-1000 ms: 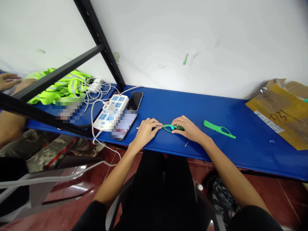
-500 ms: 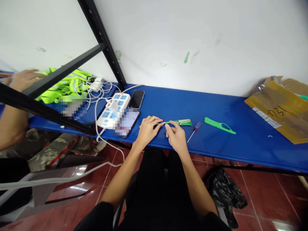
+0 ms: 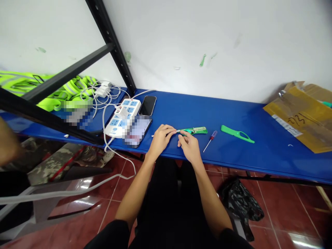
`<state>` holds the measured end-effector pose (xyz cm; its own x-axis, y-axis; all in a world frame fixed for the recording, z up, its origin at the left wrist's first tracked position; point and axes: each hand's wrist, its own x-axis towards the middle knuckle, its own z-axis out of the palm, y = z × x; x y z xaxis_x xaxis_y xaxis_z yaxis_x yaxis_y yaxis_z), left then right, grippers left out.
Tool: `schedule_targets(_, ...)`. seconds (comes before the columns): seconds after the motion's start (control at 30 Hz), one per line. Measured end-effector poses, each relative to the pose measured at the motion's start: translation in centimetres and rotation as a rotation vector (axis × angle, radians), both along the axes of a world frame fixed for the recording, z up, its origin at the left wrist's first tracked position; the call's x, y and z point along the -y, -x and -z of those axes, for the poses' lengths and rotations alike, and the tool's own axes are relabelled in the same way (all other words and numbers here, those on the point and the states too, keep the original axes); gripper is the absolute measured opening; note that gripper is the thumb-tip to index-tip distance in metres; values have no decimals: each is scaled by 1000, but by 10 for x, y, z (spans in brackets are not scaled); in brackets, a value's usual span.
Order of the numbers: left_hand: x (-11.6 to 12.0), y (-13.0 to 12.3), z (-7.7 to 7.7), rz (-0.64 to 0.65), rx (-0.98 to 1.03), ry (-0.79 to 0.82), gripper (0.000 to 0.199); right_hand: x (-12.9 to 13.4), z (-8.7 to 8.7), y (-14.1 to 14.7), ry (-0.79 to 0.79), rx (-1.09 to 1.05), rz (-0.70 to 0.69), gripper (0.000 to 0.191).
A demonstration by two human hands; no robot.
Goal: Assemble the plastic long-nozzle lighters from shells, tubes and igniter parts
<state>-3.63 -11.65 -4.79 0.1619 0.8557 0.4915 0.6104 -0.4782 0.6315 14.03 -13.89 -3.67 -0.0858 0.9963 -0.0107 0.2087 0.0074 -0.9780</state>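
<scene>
An opened green stick lighter (image 3: 198, 130) lies on the blue table, its inner parts showing in the half shell. My left hand (image 3: 162, 137) is closed over its thin metal barrel, whose tip shows past the hand on the left. My right hand (image 3: 190, 145) holds the front of the green body, index finger and thumb bent round it; the exact contact is partly hidden. A small screwdriver (image 3: 213, 135) with a red and purple handle lies right of my right hand. Farther right rests the loose green half shell (image 3: 234, 133) with its loop.
Left of my hands are a power strip (image 3: 116, 121) with white cables, a dark phone (image 3: 147, 105) and a second, blurred phone (image 3: 141, 129). A taped cardboard box (image 3: 298, 121) stands at the right. A black metal frame (image 3: 110, 46) and neon-yellow straps (image 3: 70, 90) are at the left.
The co-worker's hand has left the neon straps, and the arm at the left edge has drawn back. My hands stay at the lighter with small finger shifts; the barrel shows more clearly between them.
</scene>
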Motion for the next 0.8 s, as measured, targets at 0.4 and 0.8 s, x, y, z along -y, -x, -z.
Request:
schedule_targets(0.4, 8, -4, -11, -106, -233, -63, 22, 7, -5, 5, -135, 349, -14, 48)
schedule_targets(0.8, 6, -11, -14, -146, -371, -116, 24, 7, -9, 5, -93, 382, -44, 54)
